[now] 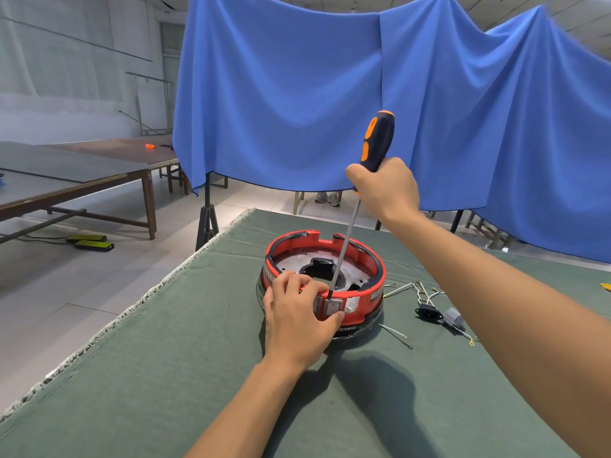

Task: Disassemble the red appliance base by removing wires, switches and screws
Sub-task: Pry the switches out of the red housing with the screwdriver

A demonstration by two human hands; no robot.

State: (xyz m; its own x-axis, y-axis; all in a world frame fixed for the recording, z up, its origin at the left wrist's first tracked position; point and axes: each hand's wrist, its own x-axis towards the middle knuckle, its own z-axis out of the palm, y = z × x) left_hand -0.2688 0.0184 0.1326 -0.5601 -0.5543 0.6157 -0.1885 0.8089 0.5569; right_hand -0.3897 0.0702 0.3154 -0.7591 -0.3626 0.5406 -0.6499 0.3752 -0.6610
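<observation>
Open red base [360,294], screwdriver [350,226] inside

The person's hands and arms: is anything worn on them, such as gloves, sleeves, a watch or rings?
Nothing that shows. The left hand and the right hand are both bare, with no gloves. Both forearms are uncovered as far as the picture's edge, so no sleeve comes into view. No watch, bracelet or strap sits on either wrist, and no ring shows on the visible fingers. No markings or cables on them either.

left hand [299,320] clasping, right hand [385,186] fisted, raised
</observation>
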